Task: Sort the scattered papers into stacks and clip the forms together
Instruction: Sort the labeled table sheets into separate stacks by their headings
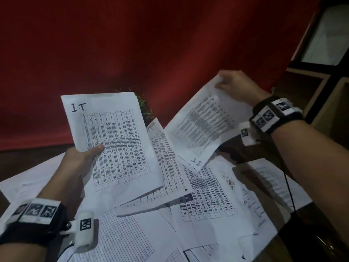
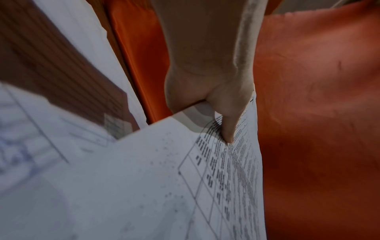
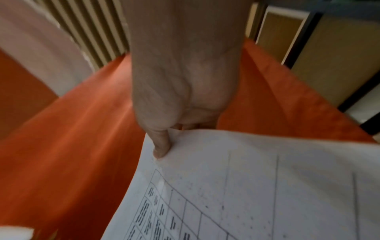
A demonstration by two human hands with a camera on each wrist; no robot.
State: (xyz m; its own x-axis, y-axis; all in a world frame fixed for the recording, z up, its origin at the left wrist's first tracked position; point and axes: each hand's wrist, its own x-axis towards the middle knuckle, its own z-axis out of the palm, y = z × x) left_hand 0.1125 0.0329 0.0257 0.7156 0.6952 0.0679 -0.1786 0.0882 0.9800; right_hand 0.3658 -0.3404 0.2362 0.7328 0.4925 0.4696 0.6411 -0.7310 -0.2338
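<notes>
My left hand (image 1: 83,157) grips a thin stack of table forms (image 1: 115,140), the top sheet marked "I.T", held up above the table. The thumb (image 2: 228,128) presses on the printed grid of that stack of forms (image 2: 164,178). My right hand (image 1: 236,86) pinches the far corner of another table form (image 1: 204,123), lifted at the right and hanging upside down, its "I.T" mark at the low corner. In the right wrist view the thumb (image 3: 162,146) lies on that sheet (image 3: 246,186). Scattered papers (image 1: 204,197) cover the table below both hands.
A red cloth (image 1: 132,44) hangs behind the table. A small green plant (image 1: 145,106) peeks out behind the held forms. Wooden shelving (image 1: 324,72) stands at the right. The dark table edge (image 1: 311,214) shows at the lower right.
</notes>
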